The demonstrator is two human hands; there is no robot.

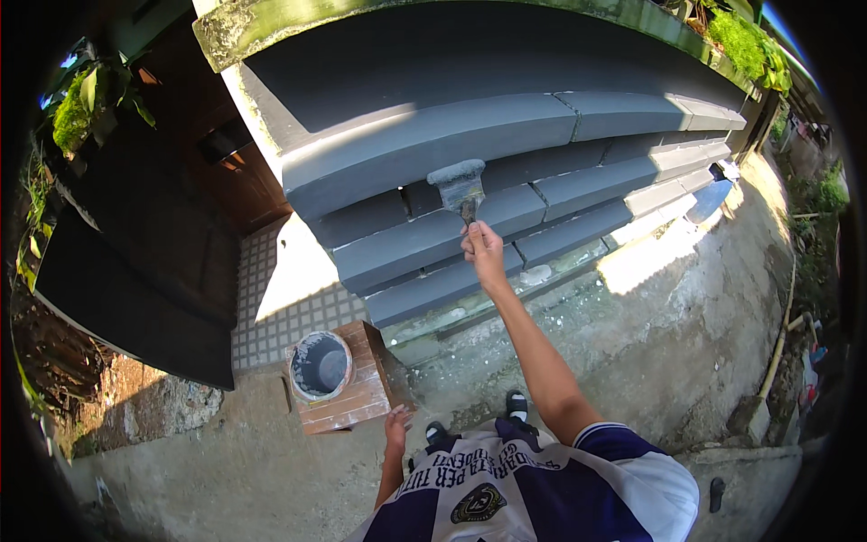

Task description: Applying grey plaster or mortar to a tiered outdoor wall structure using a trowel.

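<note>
My right hand (483,251) is closed around the handle of a wide, paint-coated brush (458,181). The bristles reach up to the stepped grey wall (424,143), over its upper ledges; whether they touch it I cannot tell. Low and to the left, my left hand (397,425) hangs with loose fingers apart, holding nothing. It is close to the right edge of a brown wooden stool (348,417). On that stool stands a paint-smeared bucket (313,339) with grey paint inside.
A mossy ledge (271,41) overhangs the wall. At left, a dark panel (144,271) stands beside checkered tiles (280,316). White splashes mark the concrete floor (623,361) at the wall's foot. A long pole (781,339) leans at right, near plants.
</note>
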